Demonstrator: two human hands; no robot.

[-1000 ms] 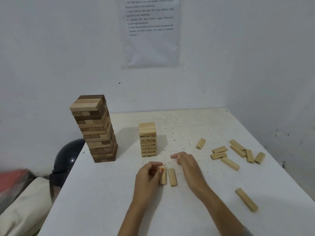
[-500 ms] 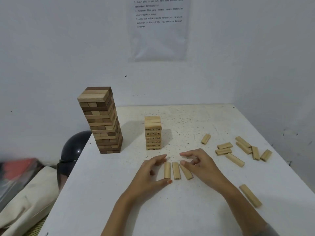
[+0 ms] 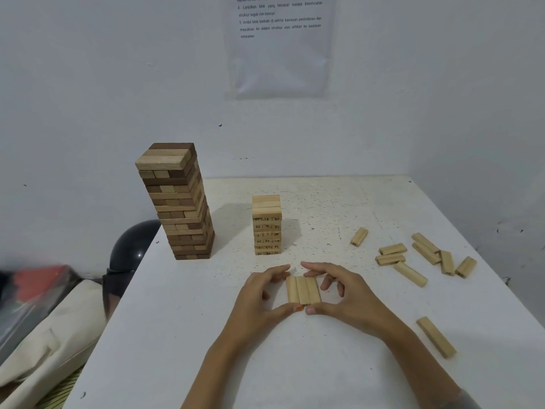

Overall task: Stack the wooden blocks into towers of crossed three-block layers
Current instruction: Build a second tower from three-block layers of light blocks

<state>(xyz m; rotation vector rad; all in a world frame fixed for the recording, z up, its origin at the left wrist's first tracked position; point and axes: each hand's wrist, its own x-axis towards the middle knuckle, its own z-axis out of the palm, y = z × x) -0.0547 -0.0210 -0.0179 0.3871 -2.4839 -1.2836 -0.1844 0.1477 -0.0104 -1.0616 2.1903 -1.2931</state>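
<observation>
Three pale wooden blocks (image 3: 303,290) lie side by side, touching, near-centre on the white tabletop (image 3: 177,335). The left hand (image 3: 259,299) and right hand (image 3: 351,296) each have their grip clamped on the blocks' ends. Two towers stand far left: tall brown-and-pale tower (image 3: 180,208), short pale tower (image 3: 267,225). Nine loose pale blocks (image 3: 410,274) lie right.

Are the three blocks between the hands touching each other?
Touching. In the head view the three blocks lie flush side by side; no table shows between them.

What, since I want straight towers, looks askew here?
The tall two-tone tower looks ragged: block ends jut unevenly down its right face. The small tower looks square; loose blocks lie scattered further right.
</observation>
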